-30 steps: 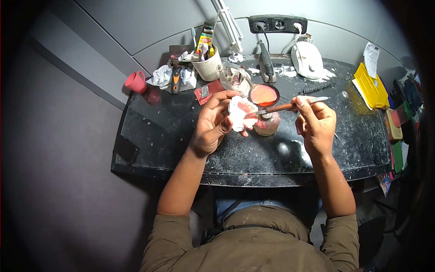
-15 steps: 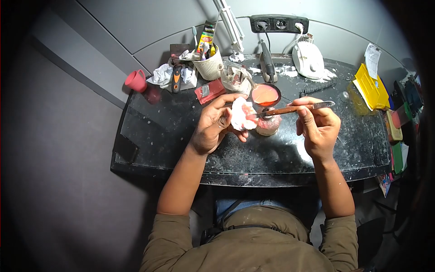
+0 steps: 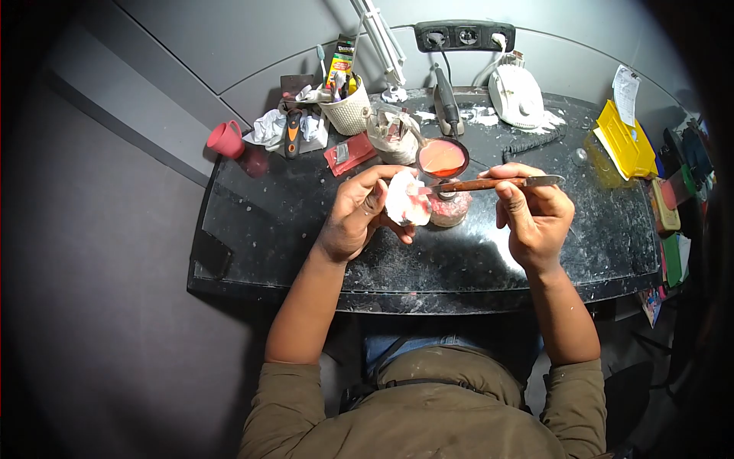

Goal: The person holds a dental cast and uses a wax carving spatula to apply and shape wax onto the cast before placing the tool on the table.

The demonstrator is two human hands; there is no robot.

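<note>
My left hand (image 3: 353, 217) is closed around a white plaster dental cast (image 3: 401, 208) with pink wax on it, held above the bench. In my right hand (image 3: 538, 220) is a wax knife (image 3: 475, 185) with a wooden handle, gripped between thumb and fingers. Its left tip reaches the pink area of the cast; whether it touches is hard to tell. Just behind the knife sits a dark round pan (image 3: 442, 158) of pink-orange melted wax. A wax-spattered burner (image 3: 449, 212) stands under the knife, partly hidden by it.
Behind the hands stand a cloudy container (image 3: 394, 136), a red packet (image 3: 350, 154) and a woven cup (image 3: 346, 109) of tools. A pink mug (image 3: 225, 139) is at the left edge. A handpiece (image 3: 446, 103), a white device (image 3: 515, 97) and a yellow tray (image 3: 628, 141) occupy the back and right.
The knife tip has shifted slightly up and left across the cast. The cast is turned a little in my left hand, and the whole view has moved slightly.
</note>
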